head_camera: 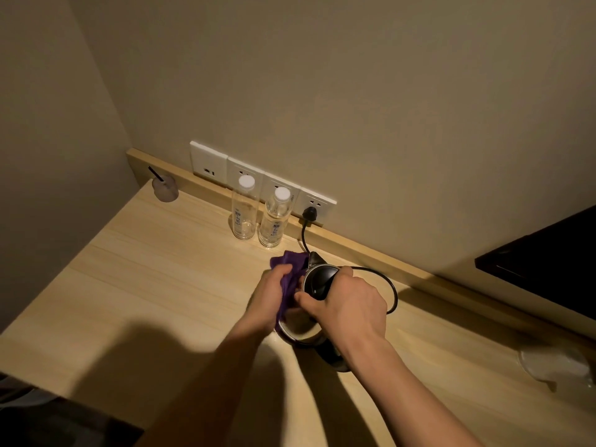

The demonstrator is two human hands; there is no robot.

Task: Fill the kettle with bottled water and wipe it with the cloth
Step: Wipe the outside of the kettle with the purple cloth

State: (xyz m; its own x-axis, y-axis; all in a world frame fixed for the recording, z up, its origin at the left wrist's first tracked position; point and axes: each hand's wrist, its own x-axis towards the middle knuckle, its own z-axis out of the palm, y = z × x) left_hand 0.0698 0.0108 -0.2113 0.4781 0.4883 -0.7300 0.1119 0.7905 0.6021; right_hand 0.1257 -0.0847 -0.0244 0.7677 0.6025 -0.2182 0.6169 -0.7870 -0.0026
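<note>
A steel kettle (pixel 301 330) with a black lid stands on the wooden counter (pixel 145 285), its lid shut. My right hand (pixel 348 301) grips the top of the kettle over the lid and handle. My left hand (pixel 274 295) presses a bunched purple cloth (pixel 290 269) against the kettle's left side. Two clear water bottles with white caps stand behind, by the wall: the left bottle (pixel 243 214) looks nearly empty, the right bottle (pixel 274 221) holds some water.
A black cord (pixel 392 285) runs from the kettle to a plug (pixel 311 214) in the wall sockets. A small glass (pixel 165 188) with a black stick stands far left. A dark screen (pixel 548 262) is at the right, and a clear glass object (pixel 554 366) lies near the right edge.
</note>
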